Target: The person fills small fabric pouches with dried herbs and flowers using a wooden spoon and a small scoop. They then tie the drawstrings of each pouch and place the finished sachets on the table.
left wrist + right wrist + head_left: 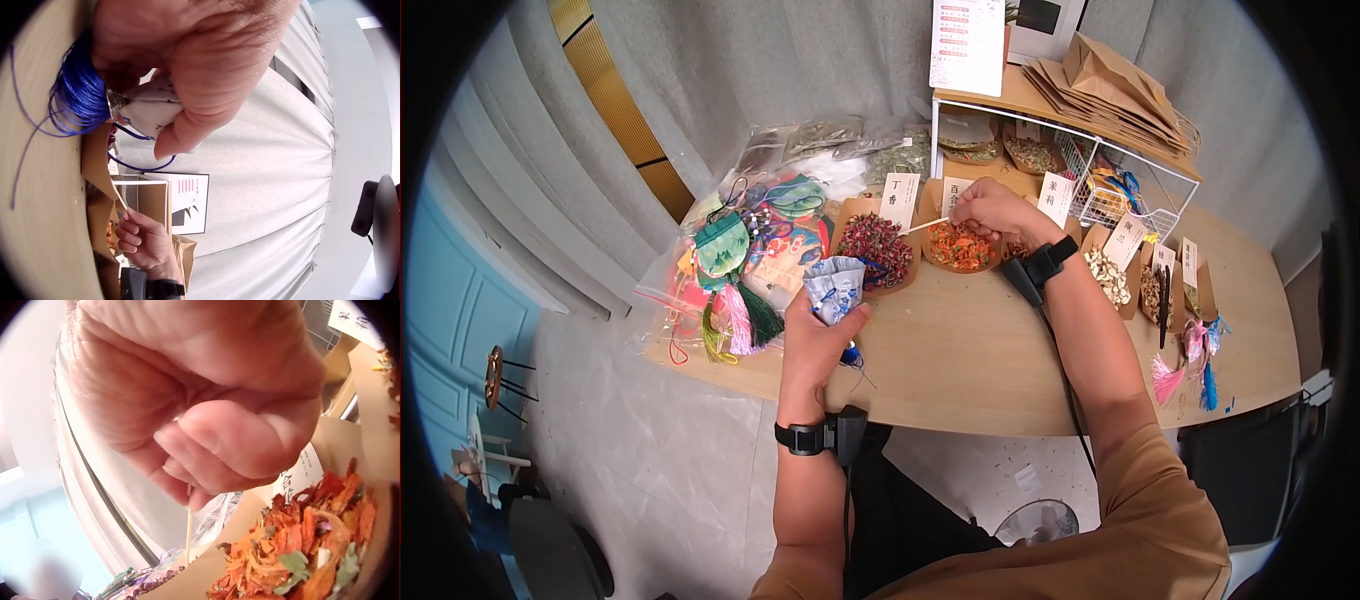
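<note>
My left hand (808,345) grips a white sachet pouch with blue flowers (837,283), held over the table's front left part. In the left wrist view its blue tassel (78,87) hangs beside the hand, and the thumb presses on the cloth. Between the fingertips of my right hand (1000,212) is a thin wooden stick (189,534), its upper end hidden in the curled fingers. That hand is above a kraft paper tray of dried orange petals (300,544). The stick points left toward a tray of dark red dried buds (872,248).
Further right stand trays of pale dried pieces (1106,277) with name cards, black tongs (1165,305) and pink and blue tassels (1168,380). At left lie plastic bags and embroidered sachets (722,245). A shelf (1000,100) with paper bags (1115,85) stands behind.
</note>
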Available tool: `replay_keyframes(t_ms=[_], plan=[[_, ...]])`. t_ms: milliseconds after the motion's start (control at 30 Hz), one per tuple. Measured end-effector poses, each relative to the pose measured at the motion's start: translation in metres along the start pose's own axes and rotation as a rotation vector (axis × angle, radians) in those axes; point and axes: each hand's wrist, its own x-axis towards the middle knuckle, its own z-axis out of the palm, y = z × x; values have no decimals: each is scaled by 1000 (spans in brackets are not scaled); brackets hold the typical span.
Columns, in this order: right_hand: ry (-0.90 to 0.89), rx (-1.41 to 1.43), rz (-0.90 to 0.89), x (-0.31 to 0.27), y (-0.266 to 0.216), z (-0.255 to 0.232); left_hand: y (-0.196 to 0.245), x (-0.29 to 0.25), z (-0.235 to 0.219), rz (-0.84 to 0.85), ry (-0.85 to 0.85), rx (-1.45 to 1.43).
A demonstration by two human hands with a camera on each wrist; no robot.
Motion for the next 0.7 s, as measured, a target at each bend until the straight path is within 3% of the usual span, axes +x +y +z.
replay_keyframes(t_ms=[700], plan=[[-55, 123, 11, 4, 5, -6, -3, 1, -1, 16, -1, 20]])
